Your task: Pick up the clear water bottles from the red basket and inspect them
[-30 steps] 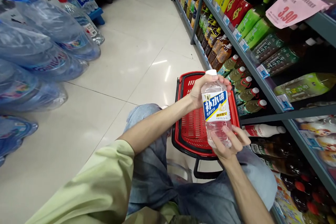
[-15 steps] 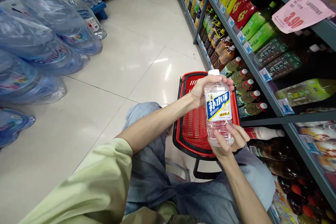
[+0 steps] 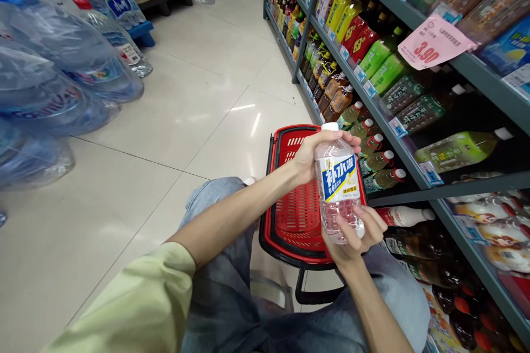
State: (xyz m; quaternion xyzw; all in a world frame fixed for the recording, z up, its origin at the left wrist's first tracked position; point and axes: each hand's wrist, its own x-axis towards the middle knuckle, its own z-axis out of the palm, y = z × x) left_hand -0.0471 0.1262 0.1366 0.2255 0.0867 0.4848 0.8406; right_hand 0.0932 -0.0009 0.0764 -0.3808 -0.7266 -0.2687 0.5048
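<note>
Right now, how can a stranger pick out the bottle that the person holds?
Find the drinks shelf on the right, then the red basket on the floor beside it. Above the basket, the left hand grips the top and the right hand the base of a clear bottle. Unlike the green and brown shelf drinks, it has clear liquid and a blue-and-white label.
</note>
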